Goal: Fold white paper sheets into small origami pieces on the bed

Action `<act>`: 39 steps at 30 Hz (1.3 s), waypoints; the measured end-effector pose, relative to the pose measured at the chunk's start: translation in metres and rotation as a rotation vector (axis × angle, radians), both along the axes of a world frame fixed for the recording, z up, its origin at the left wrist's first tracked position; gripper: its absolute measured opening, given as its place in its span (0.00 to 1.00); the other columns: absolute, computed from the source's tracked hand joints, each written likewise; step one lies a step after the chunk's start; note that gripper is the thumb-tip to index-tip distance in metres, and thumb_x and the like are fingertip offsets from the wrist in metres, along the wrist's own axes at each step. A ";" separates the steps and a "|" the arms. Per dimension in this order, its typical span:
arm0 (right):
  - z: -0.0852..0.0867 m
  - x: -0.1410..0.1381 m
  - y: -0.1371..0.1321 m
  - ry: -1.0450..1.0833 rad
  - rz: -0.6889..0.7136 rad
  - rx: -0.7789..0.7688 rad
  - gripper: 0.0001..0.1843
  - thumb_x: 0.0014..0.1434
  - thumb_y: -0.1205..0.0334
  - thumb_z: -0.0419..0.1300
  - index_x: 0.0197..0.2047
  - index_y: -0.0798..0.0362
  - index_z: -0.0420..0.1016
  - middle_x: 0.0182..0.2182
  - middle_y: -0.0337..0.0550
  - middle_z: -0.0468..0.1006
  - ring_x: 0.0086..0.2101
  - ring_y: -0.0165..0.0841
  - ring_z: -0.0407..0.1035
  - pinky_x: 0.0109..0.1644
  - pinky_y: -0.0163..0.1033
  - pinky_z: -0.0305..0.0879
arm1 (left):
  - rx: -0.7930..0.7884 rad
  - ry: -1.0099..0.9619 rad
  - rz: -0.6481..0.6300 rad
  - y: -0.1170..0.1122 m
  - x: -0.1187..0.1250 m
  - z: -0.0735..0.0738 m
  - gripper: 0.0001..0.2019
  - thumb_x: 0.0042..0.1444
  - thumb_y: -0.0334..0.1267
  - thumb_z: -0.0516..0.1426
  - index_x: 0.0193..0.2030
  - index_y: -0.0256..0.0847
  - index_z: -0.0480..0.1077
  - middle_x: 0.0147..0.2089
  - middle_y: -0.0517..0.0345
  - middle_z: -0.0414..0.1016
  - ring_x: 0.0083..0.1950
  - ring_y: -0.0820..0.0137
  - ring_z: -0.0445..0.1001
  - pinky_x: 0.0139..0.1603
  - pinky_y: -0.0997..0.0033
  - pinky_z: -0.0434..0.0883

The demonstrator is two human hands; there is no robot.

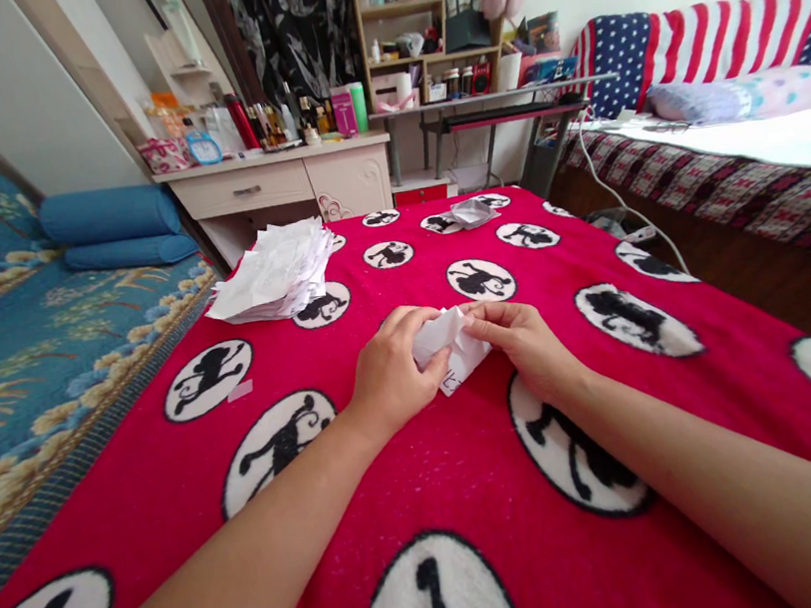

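A small folded sheet of white paper [467, 356] with dark handwriting on a lower corner is held just over the red cloth. My left hand [399, 360] grips its left side, thumb in front and fingers behind. On the paper's upper right part, my right hand [511, 334] pinches an edge between thumb and fingers. Both hands rest low, close together, near the middle of the cloth. Part of the paper is hidden behind the fingers, so its full folded shape cannot be made out.
The red cloth [414, 474] has white ovals with black monkey figures. A pile of papers [276, 270] lies at the far left, folded paper [472, 213] at the far edge, and a paper scrap [241, 391] on the left. Beyond stand a dresser [275, 183] and a desk.
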State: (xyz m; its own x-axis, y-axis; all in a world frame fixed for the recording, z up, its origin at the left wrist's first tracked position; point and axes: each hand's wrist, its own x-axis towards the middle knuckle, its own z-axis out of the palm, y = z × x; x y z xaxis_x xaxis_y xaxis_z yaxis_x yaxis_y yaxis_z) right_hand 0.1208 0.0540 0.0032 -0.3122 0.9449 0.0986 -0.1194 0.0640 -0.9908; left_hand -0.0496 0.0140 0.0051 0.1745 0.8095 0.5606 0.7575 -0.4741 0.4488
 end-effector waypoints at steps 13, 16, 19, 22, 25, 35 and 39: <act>0.001 -0.003 -0.002 0.000 0.001 0.004 0.13 0.46 0.55 0.67 0.29 0.56 0.75 0.25 0.37 0.74 0.26 0.26 0.62 0.32 0.33 0.56 | 0.170 0.085 0.115 -0.001 -0.002 0.003 0.06 0.57 0.34 0.55 0.40 0.39 0.71 0.42 0.53 0.74 0.45 0.65 0.72 0.46 0.68 0.70; 0.002 -0.005 -0.002 -0.016 -0.020 0.008 0.13 0.46 0.54 0.67 0.26 0.55 0.74 0.23 0.37 0.72 0.25 0.27 0.61 0.30 0.34 0.55 | 0.164 0.001 0.102 0.002 -0.002 -0.001 0.05 0.57 0.34 0.55 0.38 0.40 0.71 0.40 0.55 0.76 0.41 0.68 0.74 0.41 0.71 0.70; 0.005 -0.007 -0.004 -0.034 -0.020 0.017 0.16 0.48 0.50 0.66 0.25 0.55 0.74 0.22 0.37 0.71 0.24 0.27 0.60 0.29 0.34 0.54 | 0.182 -0.013 0.083 0.001 0.000 0.000 0.05 0.56 0.34 0.55 0.37 0.40 0.72 0.39 0.55 0.77 0.40 0.68 0.75 0.43 0.70 0.70; 0.006 -0.008 -0.004 -0.035 -0.018 0.033 0.18 0.47 0.48 0.67 0.24 0.55 0.73 0.22 0.37 0.71 0.23 0.26 0.59 0.27 0.34 0.52 | 0.190 -0.019 0.069 -0.001 0.002 0.001 0.05 0.57 0.34 0.55 0.37 0.40 0.72 0.39 0.54 0.78 0.40 0.67 0.75 0.44 0.70 0.70; 0.005 -0.008 -0.003 -0.032 -0.011 0.054 0.17 0.46 0.49 0.68 0.23 0.55 0.71 0.22 0.36 0.70 0.23 0.26 0.59 0.27 0.33 0.52 | 0.183 -0.065 0.076 0.000 0.002 0.001 0.04 0.56 0.34 0.56 0.36 0.39 0.72 0.38 0.54 0.78 0.39 0.68 0.75 0.39 0.72 0.70; -0.002 -0.011 -0.001 -0.071 0.011 0.109 0.17 0.46 0.54 0.67 0.19 0.54 0.66 0.21 0.36 0.70 0.23 0.26 0.58 0.25 0.33 0.52 | 0.182 -0.139 0.064 0.001 0.002 0.000 0.04 0.55 0.32 0.57 0.35 0.39 0.73 0.38 0.55 0.78 0.40 0.69 0.75 0.39 0.73 0.70; -0.004 -0.010 0.001 -0.100 -0.017 0.139 0.18 0.46 0.52 0.67 0.19 0.54 0.67 0.21 0.37 0.69 0.23 0.26 0.59 0.25 0.33 0.51 | 0.173 -0.078 0.004 -0.001 0.002 0.001 0.04 0.56 0.33 0.57 0.36 0.40 0.74 0.41 0.56 0.78 0.43 0.68 0.75 0.46 0.70 0.71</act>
